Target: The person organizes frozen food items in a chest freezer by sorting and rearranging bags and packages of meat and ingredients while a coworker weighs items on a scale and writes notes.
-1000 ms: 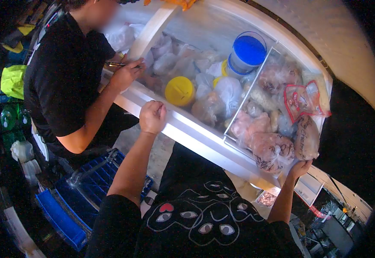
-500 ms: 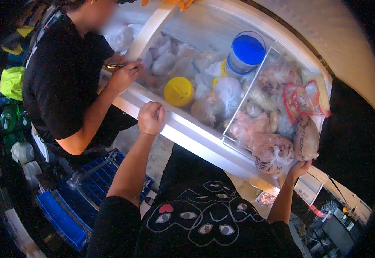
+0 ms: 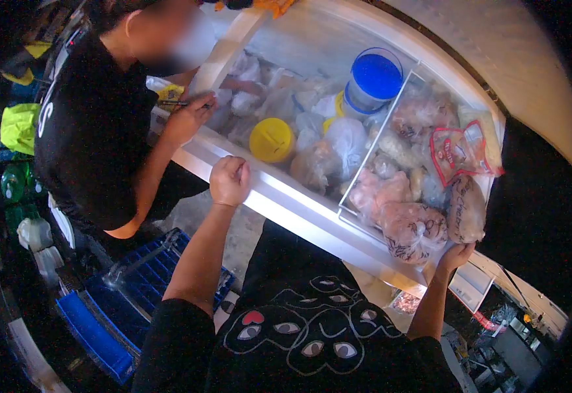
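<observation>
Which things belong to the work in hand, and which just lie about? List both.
Likely in the work:
left hand, at the freezer rim
right hand, by the marked bag

Likely just lying about:
blue crate
yellow-green item

One freezer (image 3: pixel 299 219) holds one basket (image 3: pixel 376 135), one blue lid (image 3: pixel 376 73).

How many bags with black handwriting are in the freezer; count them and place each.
2: a long bag beside the right hand, and a knotted bag left of that one, both right of the wire divider. Others may be hidden.
</observation>
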Tool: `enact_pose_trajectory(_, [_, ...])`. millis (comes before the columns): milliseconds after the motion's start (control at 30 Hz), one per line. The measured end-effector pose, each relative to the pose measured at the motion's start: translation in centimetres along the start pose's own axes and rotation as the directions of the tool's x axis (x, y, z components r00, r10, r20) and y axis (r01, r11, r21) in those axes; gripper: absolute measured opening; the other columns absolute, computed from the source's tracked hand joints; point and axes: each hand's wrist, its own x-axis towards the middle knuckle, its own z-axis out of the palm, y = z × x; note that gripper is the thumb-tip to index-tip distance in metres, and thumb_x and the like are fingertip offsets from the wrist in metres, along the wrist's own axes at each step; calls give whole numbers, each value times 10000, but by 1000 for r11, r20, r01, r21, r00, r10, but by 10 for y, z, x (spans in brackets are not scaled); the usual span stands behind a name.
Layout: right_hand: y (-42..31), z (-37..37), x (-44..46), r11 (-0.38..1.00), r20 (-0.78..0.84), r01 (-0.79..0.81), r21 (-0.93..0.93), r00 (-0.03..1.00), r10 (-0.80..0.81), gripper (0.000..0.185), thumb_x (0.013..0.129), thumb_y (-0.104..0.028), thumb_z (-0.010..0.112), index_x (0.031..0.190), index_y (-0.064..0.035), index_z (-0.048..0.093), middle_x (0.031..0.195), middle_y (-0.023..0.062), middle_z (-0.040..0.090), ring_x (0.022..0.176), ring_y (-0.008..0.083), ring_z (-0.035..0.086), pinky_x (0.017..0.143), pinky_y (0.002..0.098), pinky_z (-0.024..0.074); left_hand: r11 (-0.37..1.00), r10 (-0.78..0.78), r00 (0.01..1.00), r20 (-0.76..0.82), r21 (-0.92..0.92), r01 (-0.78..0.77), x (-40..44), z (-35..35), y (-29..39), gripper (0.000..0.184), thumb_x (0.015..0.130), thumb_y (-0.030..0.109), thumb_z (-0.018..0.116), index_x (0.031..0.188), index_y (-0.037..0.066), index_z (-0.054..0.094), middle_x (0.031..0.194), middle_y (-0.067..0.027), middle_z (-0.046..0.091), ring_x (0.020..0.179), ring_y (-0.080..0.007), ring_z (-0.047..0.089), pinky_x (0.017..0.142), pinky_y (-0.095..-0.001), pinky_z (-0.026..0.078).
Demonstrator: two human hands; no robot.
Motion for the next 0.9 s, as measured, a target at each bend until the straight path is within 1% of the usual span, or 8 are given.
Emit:
enact_pose_trajectory(300, [5,1,0,999,-12,0,-32,1000,0,362,846,-84,419,1165,36,540,1096,194,605,1004,289,562,907,347,408,999,12,1000,8,30,-12,0,-1,0,39,737,90,638,744,60,615,716,-105,594,672,-303,570,596,-389,458])
enact_pose_trajectory(500, [2,1,-1,999,-14,9,-48,1000,-10,370,842,-76,417,1170,39,541,1103,192,603,1007,293,561,913,351,406,1000,10,1000,19,28,-11,-1,0,-2,43,740,95,636,749,58,617,723,-109,598,691,-307,578,612,-394,465])
enact_pose_trajectory(533, [2,1,-1,999,-6,18,-40,1000,-18,371,842,-75,417,1172,41,540,1104,193,602,1010,295,560,916,353,405,1000,0,1000,21,30,0,-1,0,-2,46,739,96,636,750,56,616,722,-111,597,695,-308,579,615,-394,465])
enact_pose_trajectory(633, [0,0,0,996,35,-85,-25,996,86,378,880,-126,417,1187,71,518,1117,235,586,1042,328,554,925,379,408,999,-40,998,44,26,39,-2,1,0,52,735,97,634,752,52,615,725,-117,594,708,-313,581,627,-395,465])
enact_pose_trajectory(700, [-6,-1,1,1000,29,-27,12,999,27,378,882,-138,424,1186,66,521,1107,226,591,1027,318,558,917,381,412,996,-85,993,78,15,84,-3,0,0,52,732,94,630,755,49,615,730,-120,594,716,-321,580,636,-400,465])
enact_pose_trajectory(733, [-12,-1,2,1000,27,2,31,1000,-3,378,883,-144,428,1185,64,522,1101,222,594,1019,313,560,913,382,415,998,-66,996,62,16,65,-4,0,0,51,731,92,627,756,49,615,733,-122,594,717,-324,579,637,-403,464])
enact_pose_trajectory(833, [-15,-2,1,1000,34,-1,2,999,1,373,875,-125,439,1187,64,517,1112,207,592,1041,296,548,933,370,400,1000,-24,999,24,14,23,-4,0,0,49,730,88,621,759,48,617,741,-124,594,720,-332,575,643,-409,462])
enact_pose_trajectory(900, [-4,2,0,999,-1,-43,-10,999,43,367,866,-106,443,1181,67,514,1114,201,591,1052,288,540,948,362,386,1000,-11,1000,12,1,11,-4,1,-1,48,734,88,618,761,48,618,746,-125,595,724,-337,574,647,-410,462])
